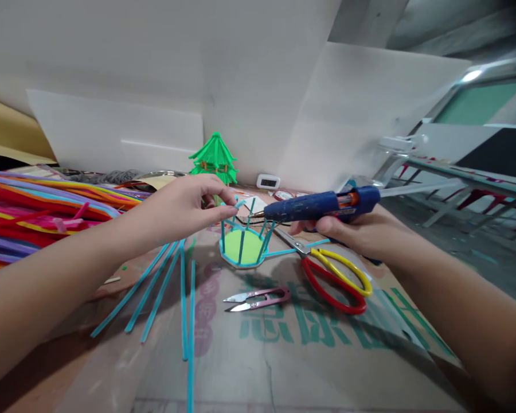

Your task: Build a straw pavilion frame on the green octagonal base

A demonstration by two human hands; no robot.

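My left hand (184,206) pinches the top of a short teal stick on a small craft frame (243,246), a green disc ringed with upright teal sticks. My right hand (361,232) grips a blue hot glue gun (322,205), whose nozzle points left at the frame's upper rim, close to my left fingertips. The frame stands on a cardboard sheet (284,355) with green print.
Several long teal sticks (172,287) lie left of the frame. Red-and-yellow scissors (333,275) and small pink snips (258,298) lie in front. A heap of coloured pipe cleaners (38,212) fills the left. A green stick pagoda (214,158) stands behind, by white boards.
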